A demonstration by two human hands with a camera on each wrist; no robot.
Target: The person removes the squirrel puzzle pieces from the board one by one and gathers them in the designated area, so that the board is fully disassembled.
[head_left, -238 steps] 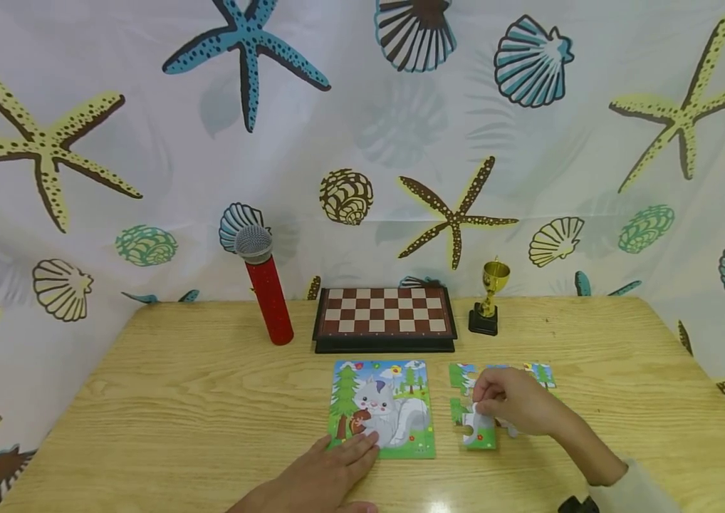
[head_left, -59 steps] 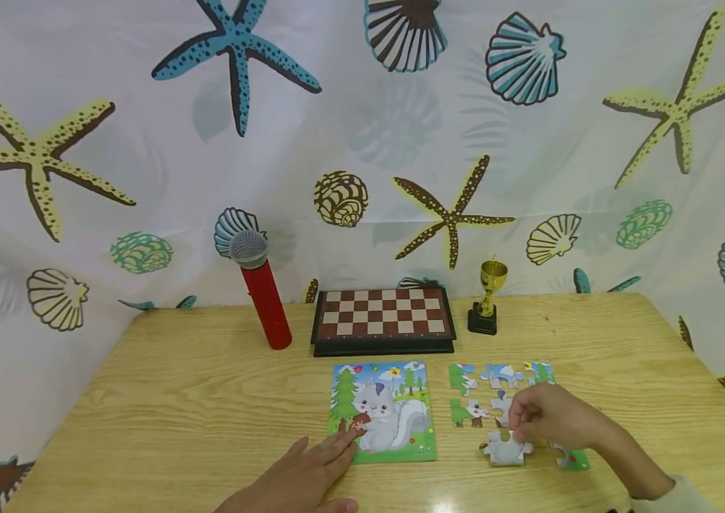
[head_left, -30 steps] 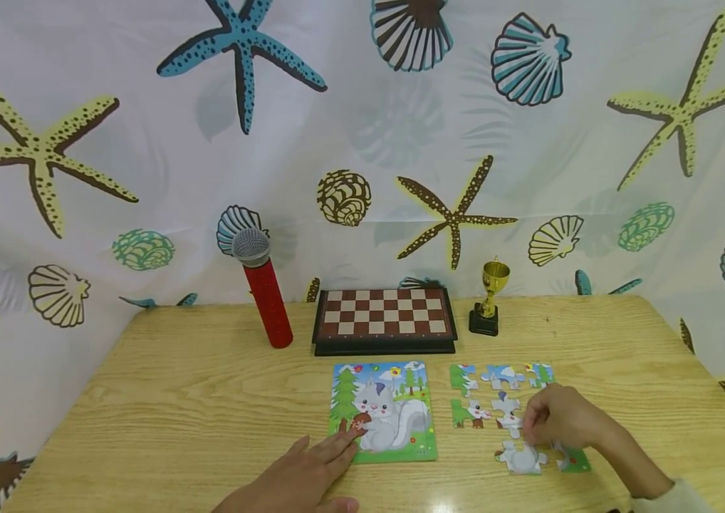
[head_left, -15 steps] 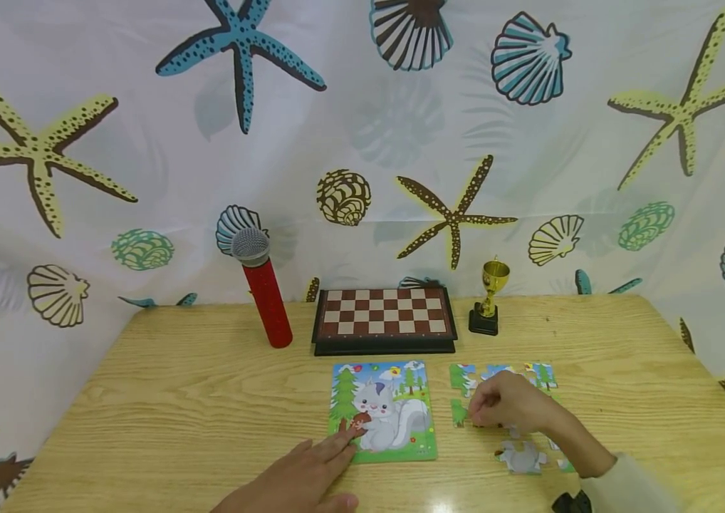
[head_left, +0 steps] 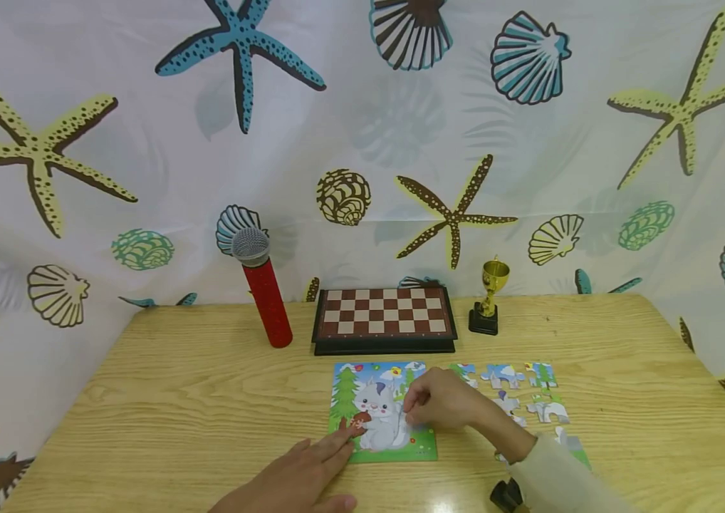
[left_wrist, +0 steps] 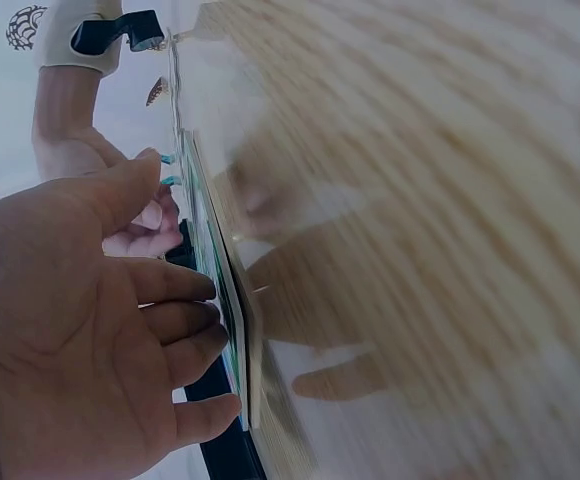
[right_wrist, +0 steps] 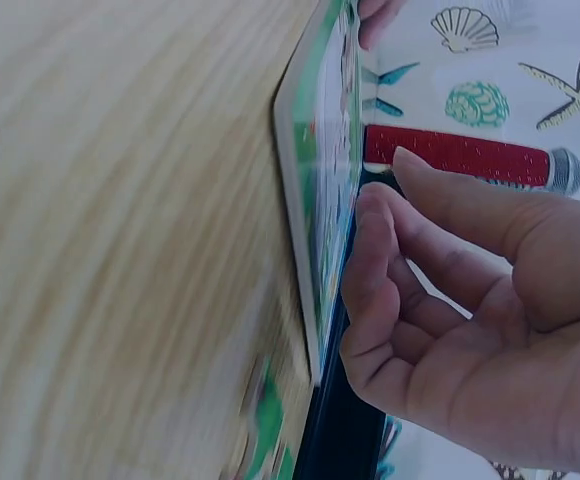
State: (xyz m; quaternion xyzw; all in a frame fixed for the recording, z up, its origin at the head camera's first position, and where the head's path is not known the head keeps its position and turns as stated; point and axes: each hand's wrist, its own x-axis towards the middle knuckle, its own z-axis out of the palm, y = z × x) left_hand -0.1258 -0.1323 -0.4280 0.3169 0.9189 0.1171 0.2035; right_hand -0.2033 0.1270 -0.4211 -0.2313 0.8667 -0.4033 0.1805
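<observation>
A square squirrel picture puzzle (head_left: 382, 434) lies flat at the middle of the table. My left hand (head_left: 301, 470) rests its fingertips on the puzzle's lower left edge. Over the puzzle's right side is my right hand (head_left: 446, 399), fingertips by the squirrel's tail. In the right wrist view its fingers are loosely curled, with a gap between thumb and index finger and nothing seen held. Loose jigsaw pieces lie in rows to the right, among them a top middle piece (head_left: 502, 375) and a grey-white piece (head_left: 548, 410). My right hand and forearm hide some pieces.
Behind the puzzle lies a chessboard box (head_left: 384, 313). A red microphone (head_left: 268, 303) stands to its left, and a small gold trophy cup (head_left: 491, 292) to its right. A sea-patterned cloth (head_left: 362, 128) hangs behind the wooden table (head_left: 189, 399).
My right hand moved from the lower loose pieces to the left, past the middle-left piece, and is now over the puzzle. The lower middle piece shifted right earlier. My left hand stays put lately.
</observation>
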